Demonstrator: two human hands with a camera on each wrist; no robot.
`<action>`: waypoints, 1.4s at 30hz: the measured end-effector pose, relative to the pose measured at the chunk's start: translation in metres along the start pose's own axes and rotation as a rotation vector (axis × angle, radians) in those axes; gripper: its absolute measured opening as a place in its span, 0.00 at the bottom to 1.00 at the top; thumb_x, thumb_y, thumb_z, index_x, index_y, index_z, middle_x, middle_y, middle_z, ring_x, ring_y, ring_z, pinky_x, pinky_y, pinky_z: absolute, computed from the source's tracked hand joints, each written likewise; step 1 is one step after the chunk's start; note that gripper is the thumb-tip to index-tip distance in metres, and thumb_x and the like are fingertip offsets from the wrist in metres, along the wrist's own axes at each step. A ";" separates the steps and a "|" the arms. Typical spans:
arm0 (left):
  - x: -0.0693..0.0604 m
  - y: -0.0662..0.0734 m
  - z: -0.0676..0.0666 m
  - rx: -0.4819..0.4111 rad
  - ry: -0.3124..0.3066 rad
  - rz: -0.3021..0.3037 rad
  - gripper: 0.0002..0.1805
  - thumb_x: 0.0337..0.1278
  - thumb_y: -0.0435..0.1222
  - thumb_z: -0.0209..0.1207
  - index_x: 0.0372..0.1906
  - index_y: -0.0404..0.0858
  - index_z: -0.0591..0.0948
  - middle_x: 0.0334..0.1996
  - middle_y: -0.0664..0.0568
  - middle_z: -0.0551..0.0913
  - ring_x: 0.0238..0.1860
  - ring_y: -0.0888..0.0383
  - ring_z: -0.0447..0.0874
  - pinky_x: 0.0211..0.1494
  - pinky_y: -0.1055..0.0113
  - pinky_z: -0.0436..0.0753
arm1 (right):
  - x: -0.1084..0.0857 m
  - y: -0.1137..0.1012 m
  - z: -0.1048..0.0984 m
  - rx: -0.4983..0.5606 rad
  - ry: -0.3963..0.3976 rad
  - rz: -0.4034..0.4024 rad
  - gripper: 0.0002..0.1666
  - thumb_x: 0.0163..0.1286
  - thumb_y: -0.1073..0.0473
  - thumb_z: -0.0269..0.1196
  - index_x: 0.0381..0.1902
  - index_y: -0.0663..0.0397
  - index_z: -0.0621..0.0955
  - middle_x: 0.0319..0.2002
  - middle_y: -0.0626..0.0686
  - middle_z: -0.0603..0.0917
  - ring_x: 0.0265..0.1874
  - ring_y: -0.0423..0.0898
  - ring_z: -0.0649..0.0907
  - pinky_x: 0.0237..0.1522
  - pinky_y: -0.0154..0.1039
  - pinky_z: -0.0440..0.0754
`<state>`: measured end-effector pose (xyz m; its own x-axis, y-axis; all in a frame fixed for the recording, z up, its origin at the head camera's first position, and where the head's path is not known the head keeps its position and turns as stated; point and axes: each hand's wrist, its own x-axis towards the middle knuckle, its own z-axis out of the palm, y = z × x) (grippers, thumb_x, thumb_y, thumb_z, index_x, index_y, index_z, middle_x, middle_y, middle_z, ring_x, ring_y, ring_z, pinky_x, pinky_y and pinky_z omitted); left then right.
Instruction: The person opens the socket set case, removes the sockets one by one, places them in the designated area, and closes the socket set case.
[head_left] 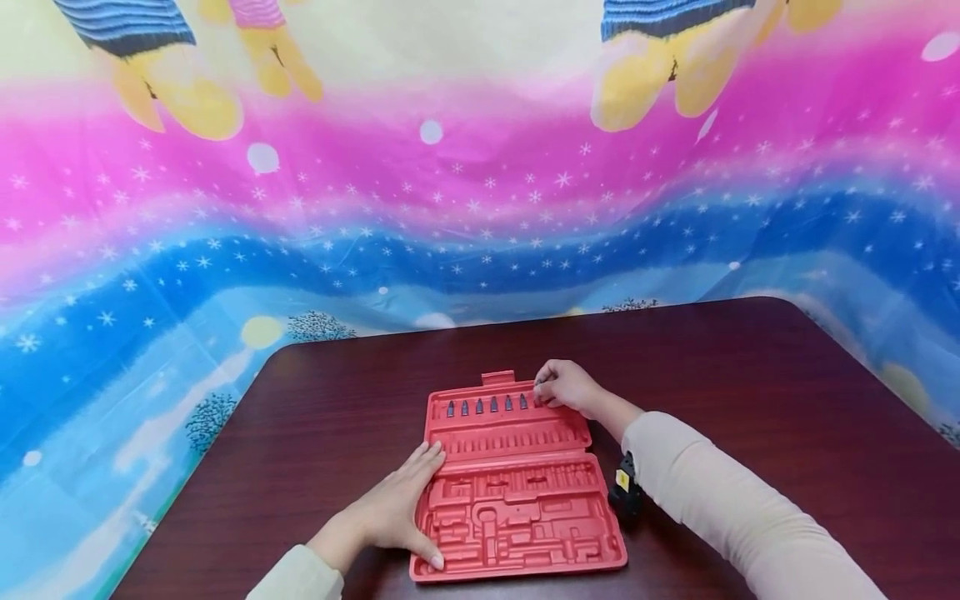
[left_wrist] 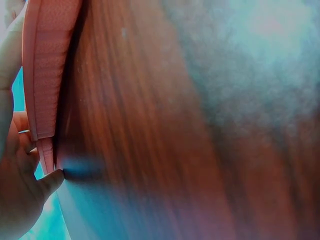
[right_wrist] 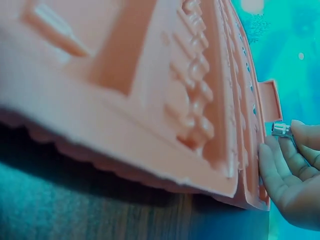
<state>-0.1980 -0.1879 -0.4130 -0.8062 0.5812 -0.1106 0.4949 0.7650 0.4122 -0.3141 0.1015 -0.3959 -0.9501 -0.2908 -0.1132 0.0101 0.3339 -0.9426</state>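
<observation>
Our right grip (head_left: 567,387), nearly closed, pinches a small metal socket (right_wrist: 281,130); beneath it lies the open red tool case (head_left: 517,573), with six dark bits (head_left: 479,407) in a row just to the grip's left. Our left grip (head_left: 392,505), spread wide, rests against the case's left edge, nearer us than the right.

Red across the open case (head_left: 517,457) at six o'clock, dark grey on its bits (head_left: 493,405), shiny silver on the metal piece (right_wrist: 281,129) at three o'clock, right wrist view. Streaked reddish-brown over the table (head_left: 360,400). Banded pink and blue, dotted with white snowflakes (head_left: 562,180), across the backdrop (head_left: 480,225) at twelve.
</observation>
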 end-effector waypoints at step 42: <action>-0.002 -0.002 0.001 -0.019 -0.001 -0.015 0.68 0.12 0.68 0.60 0.65 0.35 0.51 0.66 0.45 0.46 0.65 0.50 0.37 0.58 0.48 0.53 | -0.055 0.006 -0.070 0.072 0.109 0.041 0.16 0.62 0.62 0.54 0.42 0.69 0.69 0.32 0.60 0.78 0.37 0.58 0.78 0.39 0.45 0.75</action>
<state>-0.1971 -0.1904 -0.4145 -0.8134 0.5697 -0.1177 0.4764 0.7685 0.4271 -0.2834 0.1830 -0.3736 -0.9766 -0.1776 -0.1213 0.0686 0.2771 -0.9584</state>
